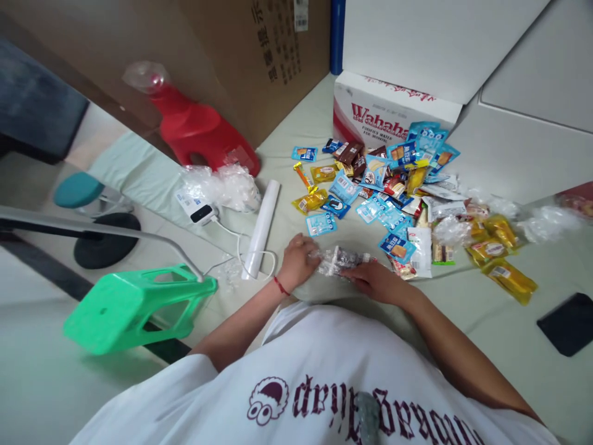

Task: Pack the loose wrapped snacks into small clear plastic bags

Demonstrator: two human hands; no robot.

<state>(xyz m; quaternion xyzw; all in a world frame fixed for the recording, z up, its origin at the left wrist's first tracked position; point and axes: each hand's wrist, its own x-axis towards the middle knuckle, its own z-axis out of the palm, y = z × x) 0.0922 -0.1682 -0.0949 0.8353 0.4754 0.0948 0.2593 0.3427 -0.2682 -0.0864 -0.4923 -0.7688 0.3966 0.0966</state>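
Observation:
Close to my body, a clear plastic bag with dark contents (pixel 345 258) lies between my hands. My left hand (pixel 298 264) is closed on the bag's left end, a red cord around the wrist. From the other side, my right hand (pixel 377 281) grips the bag's right end, fingers curled and partly hidden. Beyond my hands spreads a loose pile of packaged snacks, with blue packets (pixel 345 185), yellow packets (pixel 310 201) and a white packet (pixel 420 250). What exactly is inside the clear bag is too small to make out.
Behind the pile stands a white Wahaha carton (pixel 384 111). At left are a red jug (pixel 204 133), crumpled clear plastic (pixel 227 185), a white roll (pixel 262 228) and a white device with a cable (pixel 202 214). A green stool (pixel 134 306) lies below; a black object (pixel 567 324) sits at right.

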